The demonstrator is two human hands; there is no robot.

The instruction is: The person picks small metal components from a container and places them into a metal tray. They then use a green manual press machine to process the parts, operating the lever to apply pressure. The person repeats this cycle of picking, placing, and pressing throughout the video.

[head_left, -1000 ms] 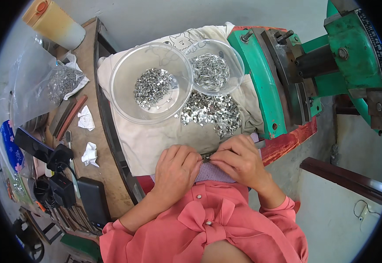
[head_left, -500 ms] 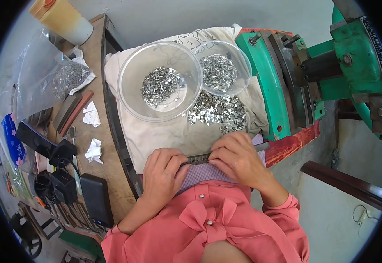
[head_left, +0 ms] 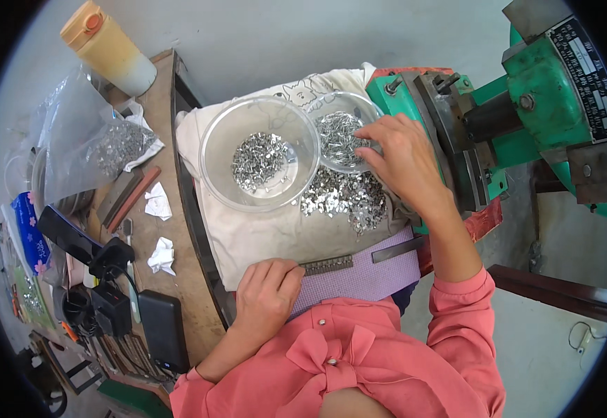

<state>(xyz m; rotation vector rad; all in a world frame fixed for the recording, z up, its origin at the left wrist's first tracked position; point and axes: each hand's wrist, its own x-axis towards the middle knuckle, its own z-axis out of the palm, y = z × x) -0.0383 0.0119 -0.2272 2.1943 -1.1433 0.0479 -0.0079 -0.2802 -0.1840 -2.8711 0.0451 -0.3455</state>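
My left hand (head_left: 269,296) rests at the near edge of the cloth, its curled fingers closed on the left end of a dark, narrow metal strip with a row of notches (head_left: 329,265). The strip lies on a lilac checked cloth (head_left: 303,297). A second, plain dark metal bar (head_left: 397,249) lies to its right. My right hand (head_left: 404,157) is over the right rim of the small clear bowl (head_left: 310,104), thumb and fingers apart. Inside that bowl is a heap of thin silvery pins (head_left: 340,136). Just below it lies a pile of small shiny metal pieces (head_left: 342,196).
A larger clear tub (head_left: 209,177) with small metal parts stands left of the bowl. Close on the right is a green press (head_left: 537,115). The wooden table (head_left: 185,306) on the left carries a phone on a stand (head_left: 70,233), a black power bank (head_left: 163,331) and a bottle (head_left: 112,52).
My right hand has let go of the notched strip and moved up to the small bowl. The plain bar now shows fully on the lilac cloth. My left hand stays at the strip.
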